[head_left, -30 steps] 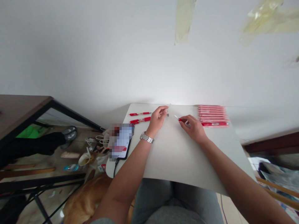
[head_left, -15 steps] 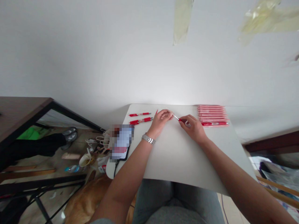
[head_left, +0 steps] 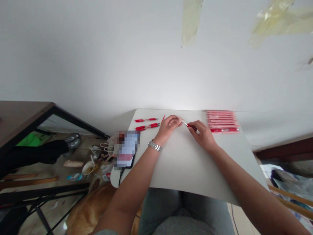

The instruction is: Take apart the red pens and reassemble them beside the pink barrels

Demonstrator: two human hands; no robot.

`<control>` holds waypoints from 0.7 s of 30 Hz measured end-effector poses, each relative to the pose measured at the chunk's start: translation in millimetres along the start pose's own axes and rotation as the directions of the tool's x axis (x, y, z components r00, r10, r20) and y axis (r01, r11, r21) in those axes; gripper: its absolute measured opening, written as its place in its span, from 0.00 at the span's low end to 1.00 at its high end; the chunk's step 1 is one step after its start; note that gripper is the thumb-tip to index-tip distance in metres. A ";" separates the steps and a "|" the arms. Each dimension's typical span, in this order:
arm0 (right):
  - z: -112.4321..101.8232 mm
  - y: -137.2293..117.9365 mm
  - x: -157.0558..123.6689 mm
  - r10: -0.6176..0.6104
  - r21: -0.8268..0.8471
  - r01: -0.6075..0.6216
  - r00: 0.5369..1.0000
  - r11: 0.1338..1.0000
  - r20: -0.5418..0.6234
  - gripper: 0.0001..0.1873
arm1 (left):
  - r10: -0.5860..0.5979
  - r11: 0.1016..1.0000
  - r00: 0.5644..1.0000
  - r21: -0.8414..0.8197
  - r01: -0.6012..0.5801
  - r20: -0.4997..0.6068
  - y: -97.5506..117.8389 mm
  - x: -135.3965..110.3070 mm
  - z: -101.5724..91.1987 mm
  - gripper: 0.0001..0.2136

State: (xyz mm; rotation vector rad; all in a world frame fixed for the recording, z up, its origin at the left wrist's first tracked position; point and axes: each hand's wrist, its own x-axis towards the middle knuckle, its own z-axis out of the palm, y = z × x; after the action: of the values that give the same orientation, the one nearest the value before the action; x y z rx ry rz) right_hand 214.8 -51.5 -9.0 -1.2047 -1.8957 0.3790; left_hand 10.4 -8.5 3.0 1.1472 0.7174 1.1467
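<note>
My left hand (head_left: 169,125), with a metal watch on its wrist, is pinched on a thin red-tipped pen part over the white table (head_left: 190,160). My right hand (head_left: 202,133) is closed on a red pen piece (head_left: 192,126), and its clear tip meets the fingers of the left hand. The two hands are close together near the far edge of the table. Left of them lie two red pens (head_left: 146,123). To the right lies a row of several pink-wrapped pens (head_left: 222,120), with one red pen (head_left: 225,130) at its near side.
A phone (head_left: 127,148) on a cable lies at the table's left edge. Below it on the floor are a cup (head_left: 88,167), clutter and a tan dog (head_left: 90,209). A dark-framed table (head_left: 29,114) stands at the left. A white wall rises behind.
My left hand has come right and closed the gap to my right hand; the pen piece in my right hand now meets the left fingers. A thin red part shows by the left hand.
</note>
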 end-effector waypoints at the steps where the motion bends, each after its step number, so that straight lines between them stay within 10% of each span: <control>1: 0.1 -0.4 0.0 -0.002 -0.002 0.002 1.000 1.000 0.000 0.12 | 0.003 1.000 1.000 -0.007 -0.003 0.000 0.6 -0.1 -0.1 0.15; 21: 4.3 2.6 -1.1 0.117 0.046 -0.111 0.980 0.993 -0.159 0.15 | 0.024 0.999 0.999 -0.032 -0.025 -0.035 -0.9 1.3 0.5 0.14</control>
State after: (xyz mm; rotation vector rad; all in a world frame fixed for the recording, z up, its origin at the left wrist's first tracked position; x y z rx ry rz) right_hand 213.2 -50.4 -13.7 -1.2842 -1.6796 0.3647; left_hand 11.6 -7.5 2.5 1.1134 0.7106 1.1973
